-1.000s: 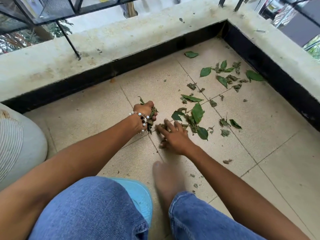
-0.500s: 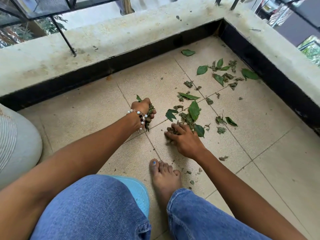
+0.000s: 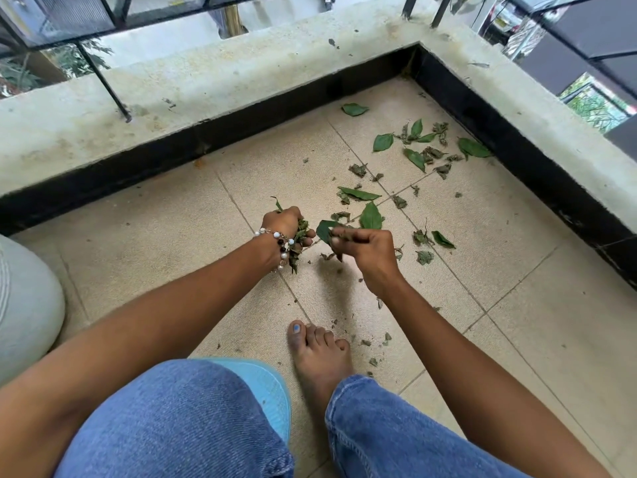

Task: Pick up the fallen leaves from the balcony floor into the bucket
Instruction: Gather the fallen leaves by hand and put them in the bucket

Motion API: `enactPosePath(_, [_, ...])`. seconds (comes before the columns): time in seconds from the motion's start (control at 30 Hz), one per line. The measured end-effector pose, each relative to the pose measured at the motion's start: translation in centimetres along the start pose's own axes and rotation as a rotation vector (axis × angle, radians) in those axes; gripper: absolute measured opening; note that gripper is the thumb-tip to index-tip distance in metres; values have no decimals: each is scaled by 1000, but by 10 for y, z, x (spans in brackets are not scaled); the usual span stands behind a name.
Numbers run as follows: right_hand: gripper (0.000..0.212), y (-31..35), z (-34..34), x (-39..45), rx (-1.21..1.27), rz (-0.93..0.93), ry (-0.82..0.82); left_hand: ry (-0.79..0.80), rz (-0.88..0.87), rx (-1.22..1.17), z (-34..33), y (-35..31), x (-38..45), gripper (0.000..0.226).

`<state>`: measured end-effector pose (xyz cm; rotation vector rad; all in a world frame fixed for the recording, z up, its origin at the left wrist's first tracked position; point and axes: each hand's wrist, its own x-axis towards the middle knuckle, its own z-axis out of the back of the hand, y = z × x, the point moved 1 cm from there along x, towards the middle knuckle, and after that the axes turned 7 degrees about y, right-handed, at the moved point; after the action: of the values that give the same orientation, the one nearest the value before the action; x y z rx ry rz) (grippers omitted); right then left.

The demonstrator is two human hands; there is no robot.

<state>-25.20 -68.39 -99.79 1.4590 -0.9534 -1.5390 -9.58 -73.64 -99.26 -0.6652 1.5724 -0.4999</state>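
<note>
Crouching person seen from the head camera, both arms extended over the tiled balcony floor [image 3: 517, 339]. Left hand [image 3: 286, 224]: fingers curled tight round a bunch of crumpled leaves [image 3: 299, 241], bits sticking out above and below the fist; beaded bracelet [image 3: 281, 241] on that wrist. Right hand [image 3: 367, 248]: fingers curled, pinching a few leaves, one broad green leaf [image 3: 324, 229] protruding toward the left hand; the two hands sit just beside each other, a small gap between them. Both hands appear raised slightly off the tile, shadow beneath the right one. Loose leaves still on the floor: a large green leaf [image 3: 371, 217] just beyond the right hand, a long narrow one [image 3: 358, 193] farther out, a scattered cluster of green and dried leaves [image 3: 425, 146] near the far right corner, a single leaf [image 3: 354, 109] close to the far wall, a couple [image 3: 432, 238] to the right of the right hand, small crumbs by the bare foot [image 3: 319, 353]. Pale rounded object [image 3: 24, 305] at the left edge, only partly in frame; cannot tell whether it is the bucket. Blue rounded thing [image 3: 269, 391] partly hidden under the denim-clad knee [image 3: 165, 426]. Concrete ledge [image 3: 172, 84] with black base runs along two sides, metal railing [image 3: 103, 81] above it
</note>
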Motion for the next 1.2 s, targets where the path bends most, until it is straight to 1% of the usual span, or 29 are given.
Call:
enactPosePath(0.07, [22, 17, -15, 2, 182, 12, 11, 24, 7, -13, -3, 0, -1, 13])
enactPosePath(0.13, [22, 25, -29, 3, 188, 24, -9, 57, 25, -61, -5, 0, -2, 14])
enactPosePath(0.17, [23, 26, -34, 3, 110, 50, -31, 74, 41, -101, -6, 0, -2, 15])
enactPosePath(0.23, [27, 25, -42, 1, -181, 163, -43, 86, 69, -163, -7, -1, 0, 20])
enactPosePath(0.27, [30, 22, -46, -1, -340, 232, -21, 89, 83, -181, -8, -1, 1, 25])
enactPosePath(0.33, [39, 18, -55, -3, -573, 312, 84, 85, 104, -192, -9, -1, 5, 32])
enactPosePath(0.4, [45, 17, -61, 0, -678, 346, 237, 43, 107, -171, -7, -1, 10, 33])
enactPosePath(0.47, [50, 18, -58, 2, -763, 393, 332, 2, 107, -168, -4, -2, 14, 31])
enactPosePath(0.5, [53, 18, -55, 5, -809, 408, 330, -8, 111, -185, -4, -2, 16, 30])
enactPosePath(0.57, [55, 19, -48, 10, -875, 450, 236, -16, 117, -197, -5, -2, 18, 28])
enactPosePath(0.63, [46, 18, -47, 14, -904, 468, 137, -13, 118, -197, -8, -1, 19, 23])
enactPosePath(0.73, [30, 15, -50, 18, -816, 498, 43, -2, 110, -186, -10, 0, 24, 19])
enactPosePath(0.8, [30, 14, -46, 24, -793, 446, 2, -17, 102, -155, -9, 0, 25, 16])
enactPosePath(0.83, [33, 14, -41, 28, -735, 392, 1, -32, 86, -129, -10, 0, 26, 15])
enactPosePath(0.93, [35, 21, -22, 36, -356, 194, 38, -77, 34, -48, -12, -2, 27, 24])
enactPosePath(0.97, [32, 20, -13, 39, -265, 173, 6, -98, 24, -28, -13, -3, 27, 26])
enactPosePath(1.0, [30, 20, -3, 41, -243, 160, -55, -122, 19, -15, -12, -6, 26, 28])
enactPosePath(1.03, [30, 15, 9, 45, -306, 137, -130, -140, 18, -12, -10, -7, 26, 29])
enactPosePath(1.07, [36, 10, 20, 49, -436, 105, -191, -154, 16, -18, -8, -8, 27, 28])
enactPosePath(1.1, [46, 1, 30, 54, -608, 57, -213, -165, 14, -28, -4, -9, 27, 26])
enactPosePath(1.13, [61, -6, 36, 57, -758, 9, -189, -171, 12, -38, -1, -10, 27, 25])
enactPosePath(1.2, [89, -22, 38, 60, -929, -46, -70, -177, 14, -58, 5, -10, 29, 25])
